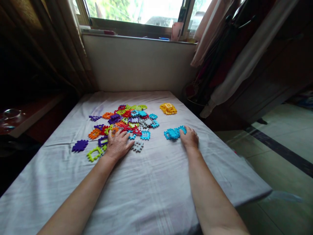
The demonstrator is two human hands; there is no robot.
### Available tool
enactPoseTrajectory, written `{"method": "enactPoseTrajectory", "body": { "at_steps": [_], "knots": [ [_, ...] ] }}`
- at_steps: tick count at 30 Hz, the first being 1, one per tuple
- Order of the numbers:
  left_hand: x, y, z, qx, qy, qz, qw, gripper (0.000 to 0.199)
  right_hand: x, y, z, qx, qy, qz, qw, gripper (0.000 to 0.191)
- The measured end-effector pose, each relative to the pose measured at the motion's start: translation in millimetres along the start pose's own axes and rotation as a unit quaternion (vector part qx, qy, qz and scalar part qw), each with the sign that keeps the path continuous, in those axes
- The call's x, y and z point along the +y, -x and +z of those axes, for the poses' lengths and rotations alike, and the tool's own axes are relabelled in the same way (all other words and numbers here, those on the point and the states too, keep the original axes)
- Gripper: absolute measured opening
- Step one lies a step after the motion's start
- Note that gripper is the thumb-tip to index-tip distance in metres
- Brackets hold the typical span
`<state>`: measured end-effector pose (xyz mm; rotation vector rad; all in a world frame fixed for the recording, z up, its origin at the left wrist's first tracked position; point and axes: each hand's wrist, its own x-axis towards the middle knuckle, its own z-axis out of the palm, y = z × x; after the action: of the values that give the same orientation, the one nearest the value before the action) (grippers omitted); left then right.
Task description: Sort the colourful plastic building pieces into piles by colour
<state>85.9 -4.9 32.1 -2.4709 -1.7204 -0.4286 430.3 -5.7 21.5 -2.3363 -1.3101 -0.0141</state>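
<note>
Toothed plastic tiles in many colours lie heaped on the left half of the cloth-covered table. My left hand (118, 143) rests palm down on the near edge of this heap, fingers spread, beside a grey tile (138, 146) and a lime tile (95, 154). To the right, my right hand (190, 137) has its fingers closed on a blue tile (182, 129), at the right end of a small group of blue tiles (171, 133). A pile of yellow tiles (168, 108) lies farther back. One purple tile (80, 146) sits at the heap's left.
The table (151, 195) has a pale, wrinkled cloth and ends at the right above a tiled floor (281, 156). Behind it stand a low wall (139, 65) and a window sill with a pink cup (176, 31). Clothes (230, 81) hang at the right.
</note>
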Motion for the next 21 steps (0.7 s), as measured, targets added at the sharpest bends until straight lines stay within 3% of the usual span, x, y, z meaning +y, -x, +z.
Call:
{"method": "enactPoseTrajectory", "body": {
  "at_steps": [6,12,17,21],
  "knots": [
    [-9,10,2.2,0.011,-0.004,-0.024,1.000,0.044,4,-4,6,-0.018,-0.013,-0.025,0.999,0.045],
    [-16,23,7.3,0.055,0.024,-0.017,0.998,0.038,6,-8,9,-0.065,-0.103,-0.036,0.992,0.045],
    [-15,26,6.2,0.085,0.041,-0.001,0.996,0.036,9,-8,11,-0.010,-0.077,0.000,0.997,0.045],
    [-14,25,4.7,0.084,0.051,0.003,0.995,0.035,10,-8,11,0.048,-0.069,-0.020,0.996,0.049]
  ]
}}
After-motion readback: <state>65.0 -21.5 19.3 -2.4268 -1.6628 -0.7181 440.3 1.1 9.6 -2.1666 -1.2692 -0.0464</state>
